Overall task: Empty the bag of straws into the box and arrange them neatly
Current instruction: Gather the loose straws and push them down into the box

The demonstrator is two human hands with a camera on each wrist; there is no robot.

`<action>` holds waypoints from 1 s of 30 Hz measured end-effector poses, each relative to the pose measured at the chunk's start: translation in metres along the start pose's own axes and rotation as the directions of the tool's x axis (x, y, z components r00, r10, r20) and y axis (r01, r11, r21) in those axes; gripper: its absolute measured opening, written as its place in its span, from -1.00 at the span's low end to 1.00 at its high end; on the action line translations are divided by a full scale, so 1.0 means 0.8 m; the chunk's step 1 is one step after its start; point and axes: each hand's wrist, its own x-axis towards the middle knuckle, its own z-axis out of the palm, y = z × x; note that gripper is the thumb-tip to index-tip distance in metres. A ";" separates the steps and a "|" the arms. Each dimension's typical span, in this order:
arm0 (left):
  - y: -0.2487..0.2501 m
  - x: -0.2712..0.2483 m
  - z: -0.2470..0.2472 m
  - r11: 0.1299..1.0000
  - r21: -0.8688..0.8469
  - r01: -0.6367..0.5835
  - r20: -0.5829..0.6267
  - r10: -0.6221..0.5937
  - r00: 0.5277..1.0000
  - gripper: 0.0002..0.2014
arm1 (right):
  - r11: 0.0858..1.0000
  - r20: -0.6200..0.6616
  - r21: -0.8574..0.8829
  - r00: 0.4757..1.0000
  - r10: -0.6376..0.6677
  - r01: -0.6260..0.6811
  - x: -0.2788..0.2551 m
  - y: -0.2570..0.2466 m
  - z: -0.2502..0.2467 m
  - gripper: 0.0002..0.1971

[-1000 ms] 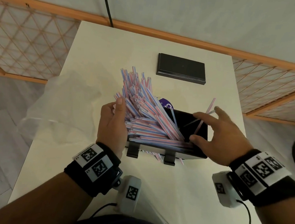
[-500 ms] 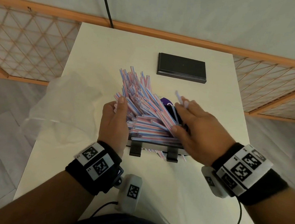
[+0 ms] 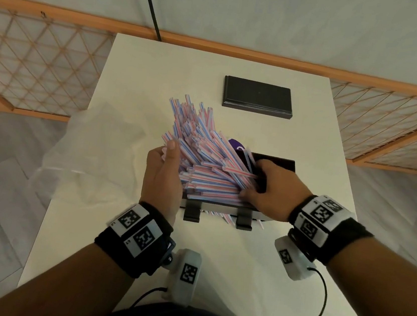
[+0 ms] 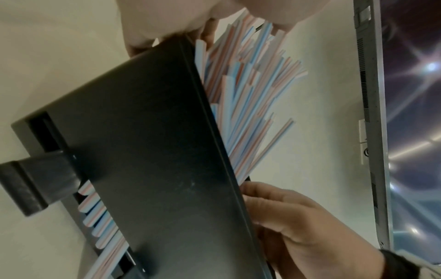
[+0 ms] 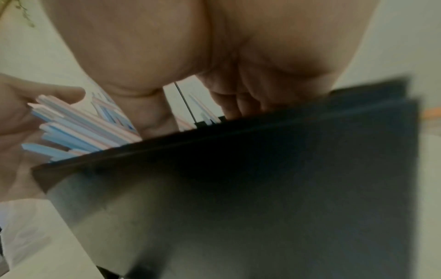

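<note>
A heap of pink-and-blue striped straws [image 3: 201,165] lies slanted in the black box [image 3: 281,163], fanning up and out over its left end. My left hand [image 3: 167,163] presses flat, fingers straight, against the straws' left ends. My right hand [image 3: 254,182] reaches into the box and curls thumb and fingers round the straws' right ends. The left wrist view shows the box's front wall [image 4: 148,151], the straws [image 4: 248,94] above its rim, and straw tips poking from a slot low down. In the right wrist view the box [image 5: 262,179] is blurred below the fingers.
The empty clear plastic bag [image 3: 93,149] lies crumpled at the white table's [image 3: 291,286] left edge. A flat black lid [image 3: 258,97] rests at the back. A purple item [image 3: 236,145] shows behind the straws. Orange lattice fencing stands beyond the table.
My right hand came from the box's right end leftward onto the heap, then sank into the box over the straws' right ends. My left hand stayed against the left ends.
</note>
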 end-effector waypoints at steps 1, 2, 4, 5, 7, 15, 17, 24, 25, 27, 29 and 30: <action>-0.002 0.001 0.001 1.000 0.015 0.002 0.000 -0.002 1.000 -0.69 | 1.000 0.022 0.003 1.000 0.004 -0.005 0.007 -0.002 0.004 -0.40; -0.002 0.001 0.001 1.000 0.027 0.005 0.002 -0.005 1.000 -0.71 | 1.000 0.031 -0.009 0.999 0.013 -0.012 0.013 -0.004 0.008 -0.39; -0.001 0.002 0.002 0.999 0.039 0.007 0.005 -0.008 1.000 -0.74 | 0.999 0.021 -0.047 1.000 0.000 0.001 0.021 -0.008 0.014 -0.38; -0.001 0.002 0.001 0.999 0.047 0.005 0.004 -0.005 1.000 -0.74 | 0.998 0.019 -0.059 1.000 -0.017 0.018 0.024 -0.010 0.015 -0.37; 0.000 0.001 0.001 0.999 0.050 0.003 0.018 -0.004 1.000 -0.70 | 0.997 0.030 -0.060 0.999 -0.042 0.044 0.026 -0.015 0.017 -0.38; -0.006 0.004 0.000 0.999 0.033 -0.012 0.045 0.011 0.999 -0.44 | 0.998 0.055 -0.049 0.998 -0.043 0.046 0.026 -0.033 0.026 -0.60; -0.005 0.003 0.001 1.000 0.022 -0.016 0.035 0.015 0.999 -0.35 | 0.997 0.025 -0.042 0.997 -0.067 0.068 0.024 -0.038 0.024 -0.58; 0.004 0.002 0.005 0.995 0.046 -0.092 0.037 0.090 0.995 -0.28 | 0.954 -0.102 -0.098 0.951 -0.293 0.283 0.017 -0.070 0.006 -0.49; 0.005 0.001 0.005 0.987 0.097 -0.130 0.044 0.126 0.991 -0.31 | 0.951 -0.120 -0.105 0.945 -0.303 0.291 0.018 -0.073 0.006 -0.49; 0.005 0.002 0.004 0.972 0.151 -0.179 0.040 0.175 0.984 -0.38 | 0.953 -0.135 -0.112 0.946 -0.296 0.282 0.021 -0.074 0.005 -0.50; 0.003 0.004 0.002 0.981 0.109 -0.161 0.022 0.160 0.987 -0.43 | 0.957 -0.153 -0.109 0.947 -0.282 0.267 0.020 -0.067 0.003 -0.52; 0.003 0.006 0.001 0.989 0.068 -0.134 0.013 0.133 0.991 -0.48 | 0.960 -0.184 -0.094 0.943 -0.277 0.263 0.018 -0.060 0.000 -0.52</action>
